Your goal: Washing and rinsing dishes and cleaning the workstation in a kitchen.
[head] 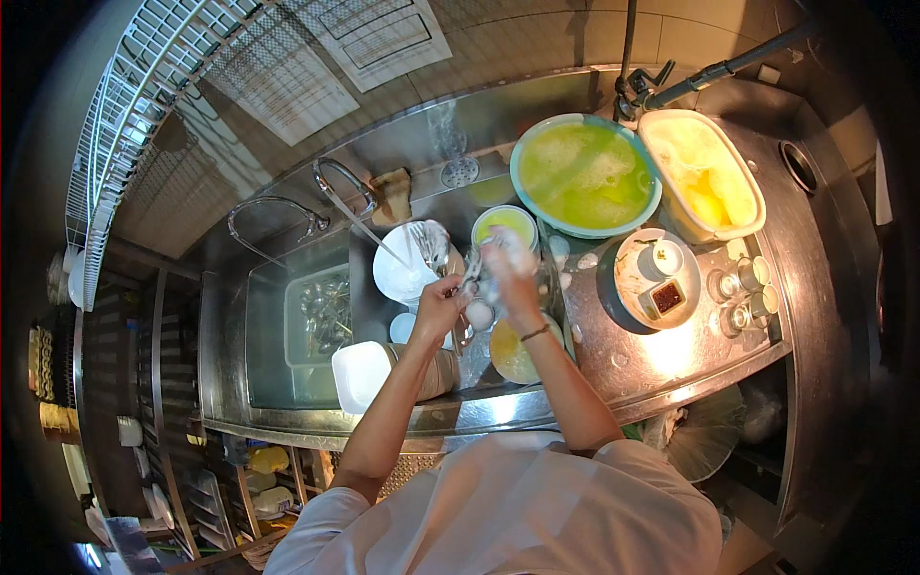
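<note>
Over the right sink basin, my left hand [438, 305] grips several pieces of metal cutlery, their ends sticking out above and below the fist. My right hand [512, 277], blurred and covered in suds, is at the upper end of that cutlery; a whitish sponge or foam seems to be in it, though blur hides which. Water from a curved faucet [345, 194] falls into a white bowl [392, 269], where more forks and spoons [431, 244] lean. Behind my right hand stands a small white tub of greenish liquid [505, 219]. Stacked white dishes [363, 374] sit left of my left forearm.
A round basin of green soapy water [586, 180] and a rectangular tub of suds [701, 176] stand at the back right. Nearer are a plate with leftovers [650, 269] and several small glasses [755, 273]. The left sink [266, 359] holds a cutlery container under water.
</note>
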### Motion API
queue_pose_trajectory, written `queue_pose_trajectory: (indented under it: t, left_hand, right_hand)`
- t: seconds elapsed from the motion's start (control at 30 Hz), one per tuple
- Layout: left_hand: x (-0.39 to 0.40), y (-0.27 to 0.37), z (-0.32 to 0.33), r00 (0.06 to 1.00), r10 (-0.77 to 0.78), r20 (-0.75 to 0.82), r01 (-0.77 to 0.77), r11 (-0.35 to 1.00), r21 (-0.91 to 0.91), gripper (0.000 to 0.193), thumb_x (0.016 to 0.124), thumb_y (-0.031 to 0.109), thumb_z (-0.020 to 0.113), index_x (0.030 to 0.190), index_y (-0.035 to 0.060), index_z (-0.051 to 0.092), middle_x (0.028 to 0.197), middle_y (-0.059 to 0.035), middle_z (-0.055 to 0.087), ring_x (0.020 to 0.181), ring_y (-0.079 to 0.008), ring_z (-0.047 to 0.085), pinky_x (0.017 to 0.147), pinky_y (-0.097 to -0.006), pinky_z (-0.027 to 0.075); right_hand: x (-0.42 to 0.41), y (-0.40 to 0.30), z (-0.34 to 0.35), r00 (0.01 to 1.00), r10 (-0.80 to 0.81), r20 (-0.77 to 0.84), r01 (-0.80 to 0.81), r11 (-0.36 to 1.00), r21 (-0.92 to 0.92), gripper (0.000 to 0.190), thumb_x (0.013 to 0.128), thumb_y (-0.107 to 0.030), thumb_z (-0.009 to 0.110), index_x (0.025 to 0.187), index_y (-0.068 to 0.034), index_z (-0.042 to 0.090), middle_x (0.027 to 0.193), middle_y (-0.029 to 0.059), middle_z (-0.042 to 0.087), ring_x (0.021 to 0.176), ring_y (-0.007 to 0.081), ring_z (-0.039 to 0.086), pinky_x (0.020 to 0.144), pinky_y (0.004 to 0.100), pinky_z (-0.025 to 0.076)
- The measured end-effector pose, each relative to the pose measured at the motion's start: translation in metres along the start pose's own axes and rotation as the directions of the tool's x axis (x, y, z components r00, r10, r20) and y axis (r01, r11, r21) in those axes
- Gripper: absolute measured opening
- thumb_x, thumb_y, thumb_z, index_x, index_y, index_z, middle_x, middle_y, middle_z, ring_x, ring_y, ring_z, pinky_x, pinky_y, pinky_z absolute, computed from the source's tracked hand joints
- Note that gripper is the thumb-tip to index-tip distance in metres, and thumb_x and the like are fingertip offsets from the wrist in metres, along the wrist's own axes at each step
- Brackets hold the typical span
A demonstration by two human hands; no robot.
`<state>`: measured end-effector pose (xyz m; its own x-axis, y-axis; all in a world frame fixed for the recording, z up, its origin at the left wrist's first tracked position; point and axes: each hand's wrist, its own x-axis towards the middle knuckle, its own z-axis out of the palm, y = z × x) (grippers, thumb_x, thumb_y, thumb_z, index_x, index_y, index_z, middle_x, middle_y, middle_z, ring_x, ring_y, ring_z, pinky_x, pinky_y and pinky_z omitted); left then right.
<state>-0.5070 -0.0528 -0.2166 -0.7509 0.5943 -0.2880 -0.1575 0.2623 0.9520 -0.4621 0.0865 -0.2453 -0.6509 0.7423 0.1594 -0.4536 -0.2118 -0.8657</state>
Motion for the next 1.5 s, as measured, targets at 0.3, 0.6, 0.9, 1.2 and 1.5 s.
queue_pose_trajectory:
  t: [0.3,0.6,0.9,1.2,1.5]
  left_hand:
    - [0.000,-0.014,-0.005,0.994,0.110,0.003,-0.110,0.989,0.101,0.017,0.089,0.019,0.067,0.099,0.0043,0.068,0.066,0.0048,0.055,0.055,-0.0043,0.045,0.050,-0.0209,0.035]
    - [0.073,-0.061,-0.166,0.987,0.160,-0.029,-0.093,0.702,0.706,0.049,0.082,0.013,0.065,0.121,0.0095,0.036,0.099,-0.0198,0.062,0.088,-0.0312,0.063,0.080,-0.0438,0.048]
    - [0.170,-0.087,-0.220,0.974,0.024,-0.223,0.110,0.815,0.569,0.038,0.081,0.013,0.062,0.116,0.0062,0.049,0.072,-0.0149,0.061,0.064,-0.0284,0.058,0.056,-0.0404,0.046]
    - [0.189,-0.127,-0.234,0.995,-0.048,-0.088,0.054,0.997,0.061,0.008,0.081,-0.001,0.060,0.088,-0.0002,0.063,0.063,-0.0059,0.058,0.054,-0.0141,0.058,0.048,-0.0285,0.045]
    - [0.202,-0.165,-0.249,0.999,-0.050,-0.015,0.051,0.997,0.062,0.031,0.084,0.030,0.072,0.081,0.0010,0.061,0.067,-0.0037,0.059,0.051,-0.0127,0.057,0.048,-0.0287,0.051]
  right_hand:
    - [0.025,0.015,-0.021,0.901,-0.422,0.105,0.402,0.715,-0.572,0.023,0.076,0.001,0.061,0.099,0.000,0.065,0.101,0.0104,0.067,0.098,0.0225,0.062,0.089,0.0339,0.047]
    - [0.127,-0.076,-0.081,0.795,-0.598,0.102,0.270,0.198,-0.942,0.057,0.073,-0.023,0.076,0.121,0.000,0.057,0.105,0.0216,0.060,0.105,0.0371,0.056,0.092,0.0435,0.044]
    - [0.070,-0.002,0.036,0.848,-0.178,0.499,0.485,0.640,-0.596,0.036,0.078,-0.009,0.068,0.112,0.000,0.062,0.102,0.0176,0.065,0.102,0.0303,0.061,0.092,0.0393,0.046]
    - [0.100,0.177,0.218,0.518,0.786,0.337,-0.768,0.601,-0.221,0.017,0.091,-0.014,0.055,0.098,0.000,0.062,0.084,0.0123,0.065,0.067,0.0218,0.066,0.058,0.0342,0.057]
    - [0.157,0.214,0.271,0.396,0.901,0.177,-0.407,0.345,-0.846,0.025,0.088,-0.024,0.049,0.081,-0.002,0.059,0.073,0.0147,0.063,0.057,0.0267,0.062,0.047,0.0390,0.052]
